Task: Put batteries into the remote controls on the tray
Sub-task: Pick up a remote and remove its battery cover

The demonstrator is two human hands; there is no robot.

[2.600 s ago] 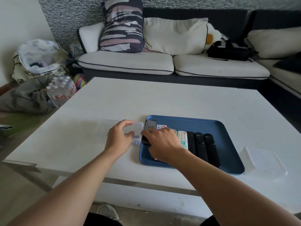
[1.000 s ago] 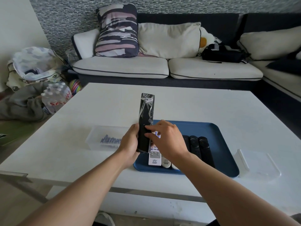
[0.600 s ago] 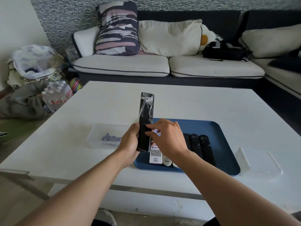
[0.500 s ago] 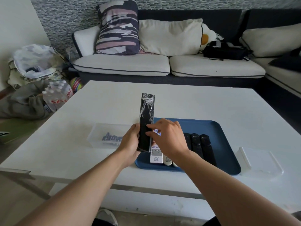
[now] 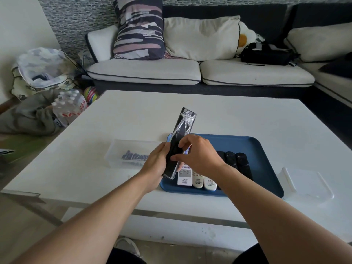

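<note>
now our left hand (image 5: 156, 162) grips the lower end of a long black remote (image 5: 180, 139), tilted over the left edge of the blue tray (image 5: 261, 149); our right hand (image 5: 198, 154) pinches its glossy, plastic-wrapped face with thumb and fingertips.

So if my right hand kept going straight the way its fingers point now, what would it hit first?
The right hand points left, fingers already touching the black wrapped remote. Past that, probably the left hand gripping it, though depth is unclear.
</note>
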